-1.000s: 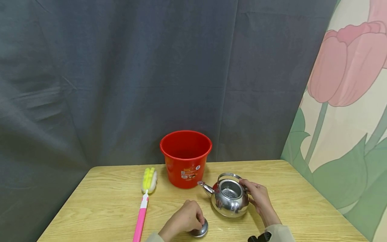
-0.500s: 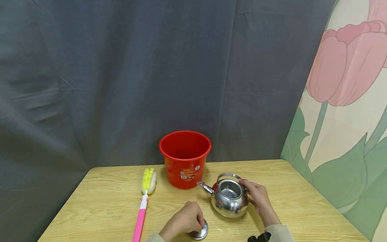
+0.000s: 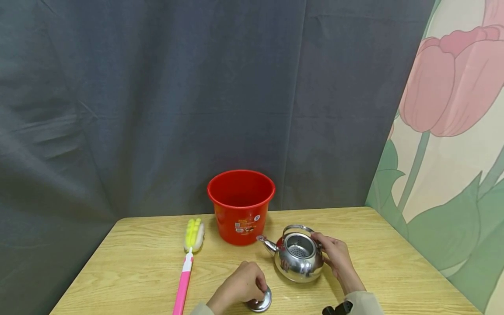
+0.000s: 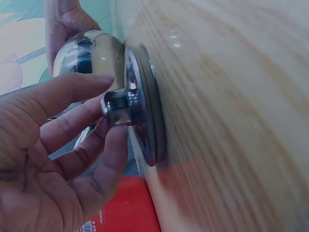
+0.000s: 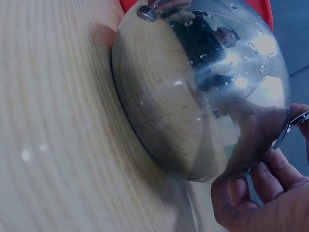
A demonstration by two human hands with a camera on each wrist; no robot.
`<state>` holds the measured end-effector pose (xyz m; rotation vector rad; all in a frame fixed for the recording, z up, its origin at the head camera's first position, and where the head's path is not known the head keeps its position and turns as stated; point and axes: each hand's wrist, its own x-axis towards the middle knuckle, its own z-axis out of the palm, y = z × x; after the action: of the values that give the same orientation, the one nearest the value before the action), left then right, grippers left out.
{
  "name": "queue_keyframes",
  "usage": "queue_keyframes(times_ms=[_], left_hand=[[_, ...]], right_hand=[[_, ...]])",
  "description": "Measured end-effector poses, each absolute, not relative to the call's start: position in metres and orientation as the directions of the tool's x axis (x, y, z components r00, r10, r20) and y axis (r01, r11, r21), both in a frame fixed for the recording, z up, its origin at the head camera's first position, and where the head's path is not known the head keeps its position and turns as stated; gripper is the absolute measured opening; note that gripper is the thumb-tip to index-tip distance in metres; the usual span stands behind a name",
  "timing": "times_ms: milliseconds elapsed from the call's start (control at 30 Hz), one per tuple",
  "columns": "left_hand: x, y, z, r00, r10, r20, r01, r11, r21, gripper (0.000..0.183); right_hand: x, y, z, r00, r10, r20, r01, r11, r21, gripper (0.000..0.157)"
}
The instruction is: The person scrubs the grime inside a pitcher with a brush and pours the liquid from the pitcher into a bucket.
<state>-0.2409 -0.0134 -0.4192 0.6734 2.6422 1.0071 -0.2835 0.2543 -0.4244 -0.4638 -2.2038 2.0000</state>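
- Steel round kettle (image 3: 297,267) on the pale wooden counter (image 3: 130,262): likely light, stiff, slippery; right hand (image 3: 337,257) grips it by the handle (image 3: 298,226).
- Round silver metal lid (image 4: 152,111), near it: left hand (image 3: 242,283) pinches the knob (image 4: 118,107), probably surest.

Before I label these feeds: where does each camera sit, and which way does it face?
Head: on the head, facing forward and down at the table; left hand and right hand show.
Left wrist: on that wrist, facing the lid; both hands show.
Right wrist: on that wrist, facing the kettle; right hand shows.
Head and left wrist share the lid and kettle.
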Motion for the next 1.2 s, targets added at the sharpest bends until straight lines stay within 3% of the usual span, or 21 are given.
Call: queue_keyframes(times_ms=[267,767,1200], left_hand=[[-0.248,-0.014,-0.414,-0.838,0.522,0.160,0.473,0.546,0.692,0.009],[-0.255,0.007,-0.411,-0.857,0.430,0.283,0.470,0.430,0.771,0.011],[-0.261,0.030,-0.405,-0.833,0.392,0.390,0.529,0.359,0.769,0.013]], right_hand=[[-0.285,0.255,-0.427,-0.944,0.311,-0.107,0.136,0.073,-0.988,0.029],[-0.286,0.254,-0.430,-0.939,0.329,-0.099,0.135,0.087,-0.987,0.035],[-0.284,0.251,-0.431,-0.934,0.347,-0.082,0.119,0.088,-0.989,0.039]])
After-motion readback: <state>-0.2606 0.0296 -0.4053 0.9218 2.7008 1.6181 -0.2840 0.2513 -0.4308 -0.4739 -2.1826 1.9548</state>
